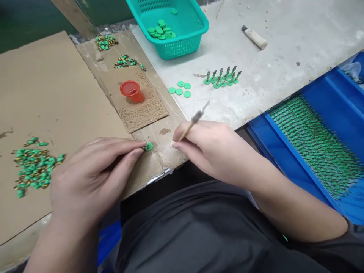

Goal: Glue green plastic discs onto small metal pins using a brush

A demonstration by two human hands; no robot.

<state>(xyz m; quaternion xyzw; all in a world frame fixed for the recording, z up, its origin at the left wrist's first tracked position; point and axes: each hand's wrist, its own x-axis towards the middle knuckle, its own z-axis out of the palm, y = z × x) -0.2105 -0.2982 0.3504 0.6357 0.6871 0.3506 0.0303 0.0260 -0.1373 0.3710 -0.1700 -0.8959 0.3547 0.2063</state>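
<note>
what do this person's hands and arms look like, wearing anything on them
The left hand and the right hand are both bare: no gloves, rings or watch in view. The forearms are uncovered too. A dark grey sleeve shows by the right elbow, matching the dark grey clothing below.

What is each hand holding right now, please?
Left hand: closed, fingertips pinching a green disc.
Right hand: closed on a brush.

Small green disc (148,146) flat on cardboard (148,168) edge; thin brush (191,125) tilted, bristle end raised.
</note>
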